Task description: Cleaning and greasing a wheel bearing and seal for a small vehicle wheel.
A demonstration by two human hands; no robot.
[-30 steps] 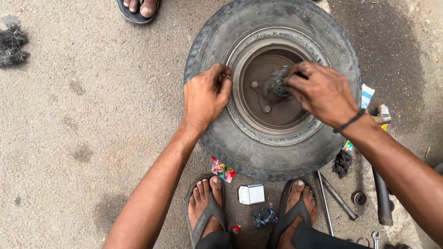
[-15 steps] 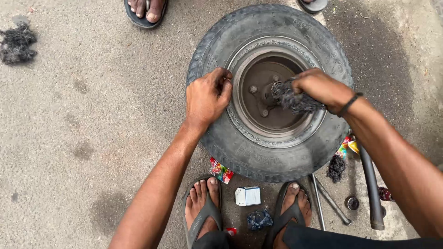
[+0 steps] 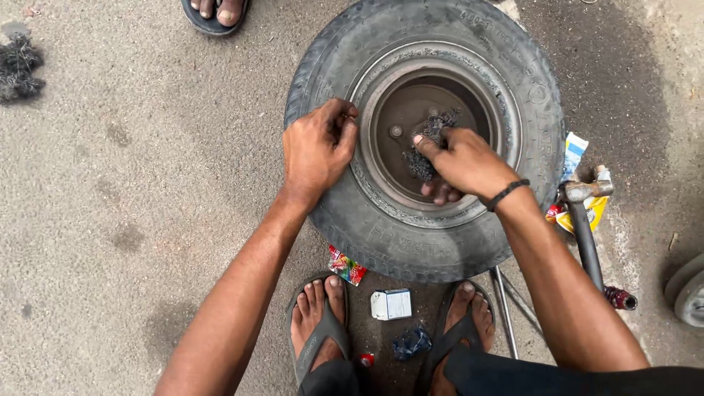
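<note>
Head view looked straight down on a worn tyre point(image 3: 425, 220) lying flat on the concrete ground point(image 3: 147, 183), its rusty steel rim point(image 3: 440, 73) facing up. The left hand point(image 3: 317, 150) rested on the tyre's left sidewall at the edge of the rim, its fingers point(image 3: 345, 117) curled together and pressed against the rim's lip. The right hand point(image 3: 462, 163) reached inside the rim's dish, its fingers pinching a dark wad of steel wool point(image 3: 425, 150) against the metal near the hub; a black band point(image 3: 504, 194) circled that wrist.

Just below the tyre stood the person's two sandalled feet point(image 3: 323, 323), with a small white box point(image 3: 391, 303) between them and a colourful wrapper point(image 3: 347, 265) touching the tyre's lower edge. Right of the tyre lay a hammer point(image 3: 583, 213) over some yellow and blue packets point(image 3: 576, 158). Another person's sandalled foot point(image 3: 214, 12) showed above and left of the tyre, and a second dark clump of wool point(image 3: 18, 66) sat well apart to the far left.
</note>
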